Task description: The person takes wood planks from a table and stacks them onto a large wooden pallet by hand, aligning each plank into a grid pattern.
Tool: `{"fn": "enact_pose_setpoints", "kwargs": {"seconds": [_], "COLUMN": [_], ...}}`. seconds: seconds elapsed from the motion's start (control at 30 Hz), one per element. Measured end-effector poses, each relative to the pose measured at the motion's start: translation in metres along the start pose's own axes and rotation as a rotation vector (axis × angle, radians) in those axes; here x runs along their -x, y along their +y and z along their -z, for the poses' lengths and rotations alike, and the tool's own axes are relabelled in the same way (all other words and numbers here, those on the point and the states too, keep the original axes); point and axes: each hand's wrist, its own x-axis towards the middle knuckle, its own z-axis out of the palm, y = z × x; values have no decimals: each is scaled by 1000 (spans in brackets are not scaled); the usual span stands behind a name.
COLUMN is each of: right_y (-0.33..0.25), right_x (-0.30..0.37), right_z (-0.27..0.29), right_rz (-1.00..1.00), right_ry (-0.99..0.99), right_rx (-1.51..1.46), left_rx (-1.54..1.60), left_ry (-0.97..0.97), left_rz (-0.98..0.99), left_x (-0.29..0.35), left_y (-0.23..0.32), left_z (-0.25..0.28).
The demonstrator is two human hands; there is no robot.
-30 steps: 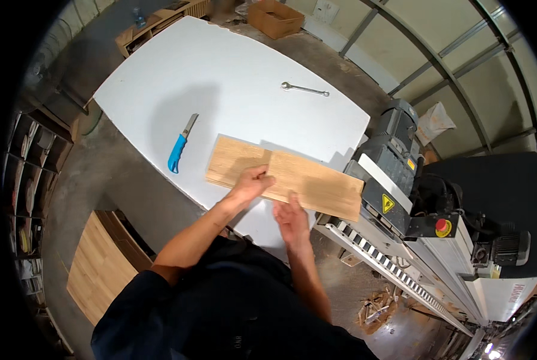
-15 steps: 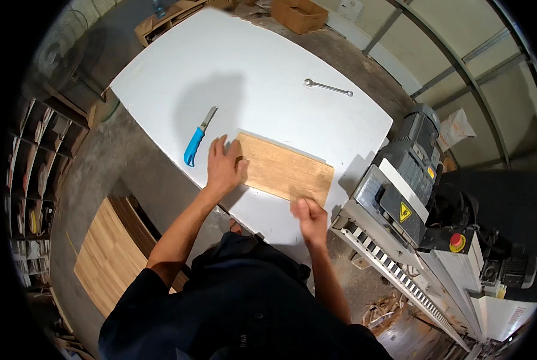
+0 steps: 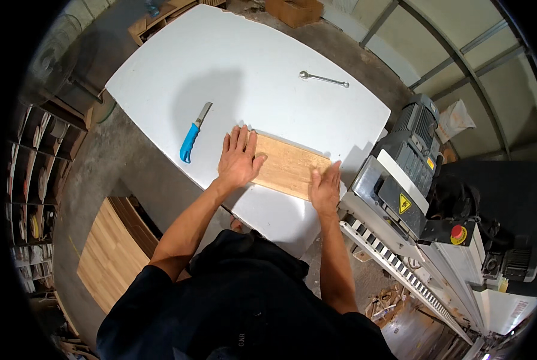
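A flat rectangular wooden board (image 3: 285, 165) lies on the white tabletop (image 3: 160, 66) near its front edge. Across the board's left end rests my left hand (image 3: 240, 161), its fingers stretched and a little apart. My right hand (image 3: 325, 191) is laid on the right end, with the fingers extended along the short edge. Neither hand is wrapped round the board. Left of the board lies a knife (image 3: 195, 135) with a blue handle, its blade pointing away from me. Farther off to the right is a metal combination wrench (image 3: 324, 79).
Close by on the right stands a machine (image 3: 400, 180) with a grey motor, a toothed rail and a red button (image 3: 458, 234). Wooden panels (image 3: 112, 258) are stacked at lower left. Shelves (image 3: 37, 180) line the left side; a cardboard box (image 3: 294, 11) sits beyond the table.
My right hand has moved from the board's near right corner up onto its right end, and its fingers have straightened. My left hand has flattened over the left end.
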Motion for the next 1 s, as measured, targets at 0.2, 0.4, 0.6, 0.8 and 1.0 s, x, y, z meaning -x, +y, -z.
{"fn": "enact_pose_setpoints", "kwargs": {"seconds": [0.2,0.4,0.6,0.8,1.0], "right_y": [14,13,12,5,-1], "right_x": [7,13,-12,10,25], "right_z": [-7,2,8,12,4], "right_rz": [-115,-273,-491,-248,-1], "right_ry": [110,-78,-267,1,120], "right_rx": [-337,-639,-815,-846,-870], "left_rx": [69,867,1130,1102,1059], "left_ry": [105,-308,-326,-127,216], "left_rz": [121,631,723,570,235], "left_x": [4,-3,-12,9,45], "left_y": [-18,-62,-51,-52,-67], "left_z": [1,3,18,26,13]}}
